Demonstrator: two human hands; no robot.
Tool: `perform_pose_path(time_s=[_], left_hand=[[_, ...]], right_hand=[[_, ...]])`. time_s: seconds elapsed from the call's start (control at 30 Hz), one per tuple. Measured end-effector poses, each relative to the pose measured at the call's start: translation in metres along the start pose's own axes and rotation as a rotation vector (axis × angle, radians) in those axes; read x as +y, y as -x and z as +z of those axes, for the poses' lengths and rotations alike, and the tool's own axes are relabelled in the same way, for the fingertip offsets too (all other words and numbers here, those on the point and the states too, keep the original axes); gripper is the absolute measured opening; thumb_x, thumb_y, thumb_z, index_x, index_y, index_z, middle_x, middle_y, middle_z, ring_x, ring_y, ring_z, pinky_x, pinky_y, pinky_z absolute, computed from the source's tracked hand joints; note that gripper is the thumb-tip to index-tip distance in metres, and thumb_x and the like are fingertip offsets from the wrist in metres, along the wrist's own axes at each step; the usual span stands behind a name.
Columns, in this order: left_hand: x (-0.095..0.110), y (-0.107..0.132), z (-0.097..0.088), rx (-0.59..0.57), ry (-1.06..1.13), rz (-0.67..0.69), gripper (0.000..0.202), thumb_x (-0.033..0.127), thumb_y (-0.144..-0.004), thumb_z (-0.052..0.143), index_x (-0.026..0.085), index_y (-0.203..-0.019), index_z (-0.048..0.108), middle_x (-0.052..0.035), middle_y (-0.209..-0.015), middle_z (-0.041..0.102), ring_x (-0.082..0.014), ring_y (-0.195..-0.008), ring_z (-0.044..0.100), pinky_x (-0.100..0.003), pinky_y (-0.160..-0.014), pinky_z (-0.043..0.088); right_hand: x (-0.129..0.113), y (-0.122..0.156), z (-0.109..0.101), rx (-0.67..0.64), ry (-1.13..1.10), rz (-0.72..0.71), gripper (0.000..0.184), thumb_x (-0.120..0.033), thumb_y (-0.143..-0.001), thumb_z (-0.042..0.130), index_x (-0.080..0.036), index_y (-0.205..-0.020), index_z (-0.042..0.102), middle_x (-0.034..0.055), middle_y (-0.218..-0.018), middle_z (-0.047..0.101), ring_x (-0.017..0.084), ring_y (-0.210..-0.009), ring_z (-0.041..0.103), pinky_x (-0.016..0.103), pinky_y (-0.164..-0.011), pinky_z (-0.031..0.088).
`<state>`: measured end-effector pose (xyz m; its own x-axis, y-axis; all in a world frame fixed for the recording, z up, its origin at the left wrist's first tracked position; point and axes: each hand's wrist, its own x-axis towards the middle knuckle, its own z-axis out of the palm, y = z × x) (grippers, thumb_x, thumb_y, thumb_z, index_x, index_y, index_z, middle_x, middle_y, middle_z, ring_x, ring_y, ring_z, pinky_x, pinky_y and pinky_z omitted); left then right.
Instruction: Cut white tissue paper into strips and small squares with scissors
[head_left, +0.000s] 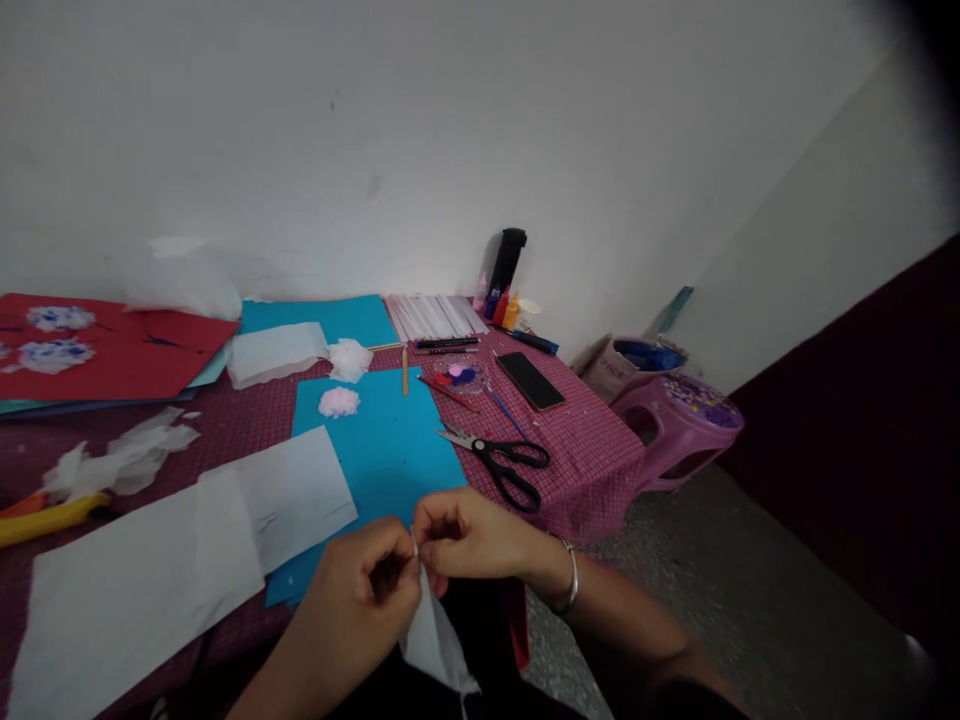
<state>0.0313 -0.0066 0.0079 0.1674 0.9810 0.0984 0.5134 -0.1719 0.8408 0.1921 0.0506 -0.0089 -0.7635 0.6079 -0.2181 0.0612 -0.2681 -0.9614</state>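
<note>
A piece of white tissue paper [433,640] hangs down from my fingers at the table's near edge. My left hand [367,585] pinches its top from the left, and my right hand [469,535] pinches it right alongside, fingertips nearly meeting. Behind them lies a blue paper sheet [382,440] with a pale pink tissue puff [339,402] on it. Black-handled scissors [499,455] rest partly on the sheet, blades slightly apart. White tissue sheets [142,570] spread over the table to my left.
Red paper with tissue flowers [169,355] lies at the left. A palette [457,375], a phone [530,380], a brush [508,410] and paint bottles [510,312] sit at the right. A yellow-handled tool [56,520] is at the left edge. A pink stool [686,430] stands beyond the table.
</note>
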Motion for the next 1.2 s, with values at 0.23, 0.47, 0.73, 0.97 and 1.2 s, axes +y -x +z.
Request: perform_pose_path(time_s=[0.23,0.47,0.73,0.97,1.2], left_hand=[[0.002,-0.001,-0.003,-0.008,0.066,-0.091,0.02,0.028,-0.07,0.048,0.019,-0.054,0.055,0.0026,-0.05,0.05,-0.0114,-0.047,0.044,-0.022,-0.045,0.034],[-0.004,-0.001,-0.004,-0.065,0.15,-0.133,0.019,0.03,-0.069,0.048,0.019,-0.054,0.051,0.0031,-0.052,0.046,-0.0115,-0.05,0.042,-0.023,-0.048,0.033],[-0.008,-0.003,-0.003,-0.109,0.278,-0.206,0.015,0.028,-0.069,0.05,0.02,-0.057,0.049,0.0057,-0.05,0.044,-0.0096,-0.046,0.037,-0.021,-0.045,0.029],[-0.008,-0.001,-0.006,-0.171,0.353,-0.227,0.017,0.028,-0.072,0.049,0.019,-0.06,0.057,0.0036,-0.052,0.051,-0.0105,-0.047,0.044,-0.023,-0.048,0.034],[-0.012,0.0,-0.007,-0.189,0.36,-0.191,0.028,0.034,-0.081,0.047,0.018,-0.062,0.058,0.001,-0.056,0.058,-0.0118,-0.048,0.052,-0.024,-0.051,0.041]], right_hand=[[0.005,-0.002,0.002,0.065,-0.005,-0.034,0.007,-0.011,-0.067,0.055,-0.016,-0.073,0.056,-0.008,-0.053,0.058,0.006,-0.046,0.054,0.016,-0.047,0.039],[0.003,-0.001,0.005,0.057,-0.016,-0.053,0.006,-0.013,-0.068,0.056,-0.017,-0.072,0.053,-0.0088,-0.052,0.056,0.006,-0.045,0.053,0.016,-0.047,0.038],[0.003,-0.002,0.004,0.044,-0.02,-0.099,0.005,-0.013,-0.07,0.056,-0.016,-0.072,0.054,-0.008,-0.053,0.057,0.006,-0.044,0.053,0.016,-0.046,0.038],[-0.005,0.001,0.004,0.012,-0.031,-0.076,0.003,-0.015,-0.076,0.056,-0.016,-0.077,0.053,-0.0074,-0.056,0.057,0.005,-0.047,0.053,0.017,-0.049,0.039],[0.003,0.0,0.0,-0.049,-0.023,-0.123,0.025,-0.027,-0.073,0.071,-0.017,-0.078,0.049,-0.0075,-0.062,0.055,0.004,-0.049,0.051,0.014,-0.046,0.038]])
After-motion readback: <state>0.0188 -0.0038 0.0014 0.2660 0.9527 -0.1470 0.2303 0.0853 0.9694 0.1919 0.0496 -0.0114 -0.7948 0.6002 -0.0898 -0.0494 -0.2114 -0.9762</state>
